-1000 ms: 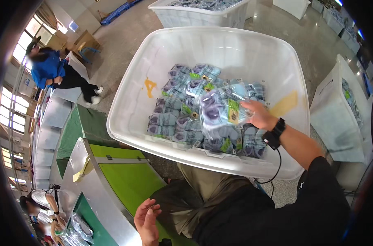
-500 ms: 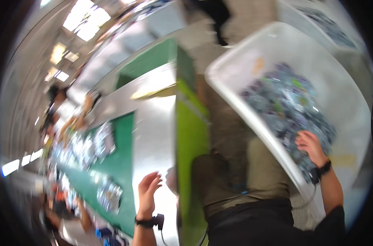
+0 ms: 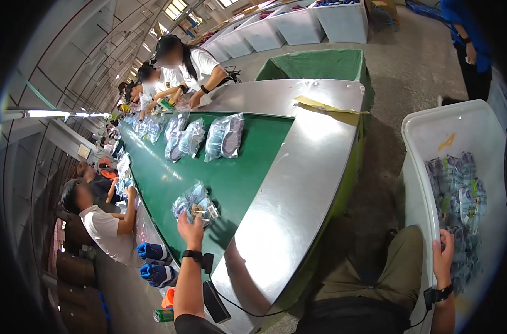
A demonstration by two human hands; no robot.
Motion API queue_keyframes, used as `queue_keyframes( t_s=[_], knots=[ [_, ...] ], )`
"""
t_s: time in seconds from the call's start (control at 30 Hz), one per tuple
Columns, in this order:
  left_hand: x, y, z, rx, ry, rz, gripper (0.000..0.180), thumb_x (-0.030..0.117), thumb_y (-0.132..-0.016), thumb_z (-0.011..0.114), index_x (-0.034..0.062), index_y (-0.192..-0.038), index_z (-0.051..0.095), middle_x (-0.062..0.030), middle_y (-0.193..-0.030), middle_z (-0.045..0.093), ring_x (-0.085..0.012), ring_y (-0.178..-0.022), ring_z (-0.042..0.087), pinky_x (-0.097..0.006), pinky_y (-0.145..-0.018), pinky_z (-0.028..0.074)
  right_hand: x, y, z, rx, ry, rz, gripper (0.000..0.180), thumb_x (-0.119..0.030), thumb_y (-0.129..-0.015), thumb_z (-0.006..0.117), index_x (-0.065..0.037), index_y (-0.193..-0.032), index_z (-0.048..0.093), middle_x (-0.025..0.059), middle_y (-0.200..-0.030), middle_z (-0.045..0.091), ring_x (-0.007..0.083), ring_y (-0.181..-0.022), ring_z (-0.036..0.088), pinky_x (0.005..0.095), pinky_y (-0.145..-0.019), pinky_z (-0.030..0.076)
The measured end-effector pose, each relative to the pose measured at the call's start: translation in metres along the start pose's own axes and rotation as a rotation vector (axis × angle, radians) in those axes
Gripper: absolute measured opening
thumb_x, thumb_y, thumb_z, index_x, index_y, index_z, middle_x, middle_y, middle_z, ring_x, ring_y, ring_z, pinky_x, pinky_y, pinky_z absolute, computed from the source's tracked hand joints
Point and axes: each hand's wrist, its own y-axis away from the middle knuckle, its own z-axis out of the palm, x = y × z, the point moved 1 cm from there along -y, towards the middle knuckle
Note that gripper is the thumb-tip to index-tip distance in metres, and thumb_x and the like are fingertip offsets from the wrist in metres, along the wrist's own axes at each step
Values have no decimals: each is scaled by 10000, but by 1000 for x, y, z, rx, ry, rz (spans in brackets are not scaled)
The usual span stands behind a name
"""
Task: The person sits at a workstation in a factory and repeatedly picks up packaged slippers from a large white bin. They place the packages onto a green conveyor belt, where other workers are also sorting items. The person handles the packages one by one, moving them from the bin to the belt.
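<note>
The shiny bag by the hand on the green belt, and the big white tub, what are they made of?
The clear packet under the left hand looks like thin, glossy plastic film: it crinkles, glints, and you can see the contents through it. The white bin that the right hand rests on looks like hard, smooth, slightly see-through plastic. The green belt seems a matte, rubbery sheet, though that is less sure.

left hand [image 3: 190,231] stretched forward, fingers extended; right hand [image 3: 444,259] lowered at the side, fingers curled.
</note>
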Motion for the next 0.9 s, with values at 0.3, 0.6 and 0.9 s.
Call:
queue_keyframes(
  t_s=[0.3,0.6,0.9],
  knots=[
    [-42,-2,12,-140,222,-330,662,350,-931,741,-57,-1425,569,-194,-1059,699,-278,-897,665,-430,-816,537,2,-1,4,2,43,-22,332,-11,-910,605,-14,-1241,578,93,-1028,457,238,-948,451,353,-917,414],
    [-39,3,37,-135,472,-747,560,353,-985,683,-29,-1378,568,-173,-1230,680,-335,-1151,669,-469,-1017,531,-7,-1,0,10,69,-21,341,-9,-901,618,-13,-1242,594,116,-1036,509,264,-964,513,367,-912,444],
    [22,10,51,-403,1291,-846,459,125,-945,674,11,-1360,514,-147,-1144,627,-330,-1027,687,-504,-850,610,-9,-2,-1,17,55,-25,339,-17,-894,656,-15,-1230,607,112,-1016,531,262,-952,542,371,-883,462]
  ],
)
